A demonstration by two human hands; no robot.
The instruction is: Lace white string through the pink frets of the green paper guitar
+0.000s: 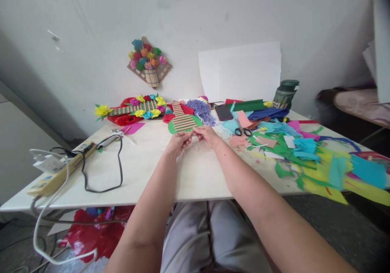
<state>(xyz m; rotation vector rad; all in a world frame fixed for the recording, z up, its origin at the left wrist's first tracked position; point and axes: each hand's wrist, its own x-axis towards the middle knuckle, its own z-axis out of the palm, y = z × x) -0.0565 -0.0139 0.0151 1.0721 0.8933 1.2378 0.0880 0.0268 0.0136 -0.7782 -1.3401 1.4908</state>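
Note:
Over the middle of the table, my left hand (180, 140) and my right hand (206, 135) are close together with fingertips pinched. A thin white thread (196, 146) runs between them, and loose loops of it hang below the fingers. Right behind my hands lies a green guitar-shaped craft piece (184, 123) with rows of striped sticks on its body and neck. I cannot tell whether my fingertips touch its near edge. More white thread (224, 133) lies loosely to the right of my right hand, beside a heap of purple yarn (201, 111).
A finished-looking flowered guitar (134, 108) lies at back left. A power strip (62, 169) and black cable (121, 171) occupy the left. Scissors (243, 132), a phone (223, 112), paper scraps (286, 143) and a dark green bottle (284, 94) stand or lie right.

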